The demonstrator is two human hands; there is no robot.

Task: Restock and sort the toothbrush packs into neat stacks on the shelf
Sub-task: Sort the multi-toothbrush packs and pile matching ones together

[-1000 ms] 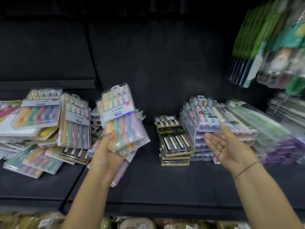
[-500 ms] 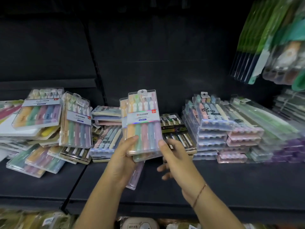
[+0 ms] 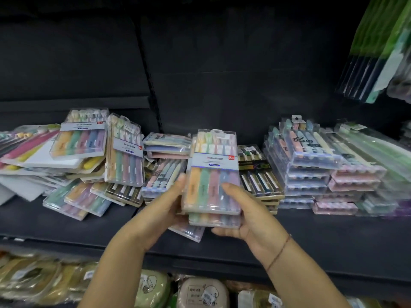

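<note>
Both forearms reach up from the bottom of the view and meet in front of the middle of the shelf (image 3: pixel 322 238). The left hand (image 3: pixel 163 211) grasps a small stack of toothbrush packs (image 3: pixel 213 174) by its left edge, thumb tip against the side of the front pack and fingers hidden behind. The right hand (image 3: pixel 252 216) grasps the same stack from the lower right. Its thumb lies across the front face near the bottom corner, and its fingers curl under the bottom edge. A thin cord bracelet (image 3: pixel 279 252) circles the right wrist.

The stack is held upright, tilted slightly back, above the front part of the shelf and clear of its surface. The front pack is a clear case with 5 brushes in orange, green, pink, blue and lilac under a white label. A 2nd pack shows under its lower edge, and another pokes out at an angle below the left hand.

The shelf is dark and matte, with a dark back panel (image 3: pixel 233 74) and a slotted upright post (image 3: pixel 149 92). To the left lies a loose heap of packs (image 3: pixel 89 163), overlapping at all angles, some of the same 5-colour kind. Just behind the held stack, to the right, sits a pile of black and gold packs (image 3: pixel 260 181). Further right are tidier piles of clear cases (image 3: pixel 304 158) and pink cases (image 3: pixel 353 182). Green hanging packs (image 3: pixel 378 52) show at the top right, blurred. The level below holds rounded green and beige items (image 3: pixel 201 293), too blurred to identify.
</note>
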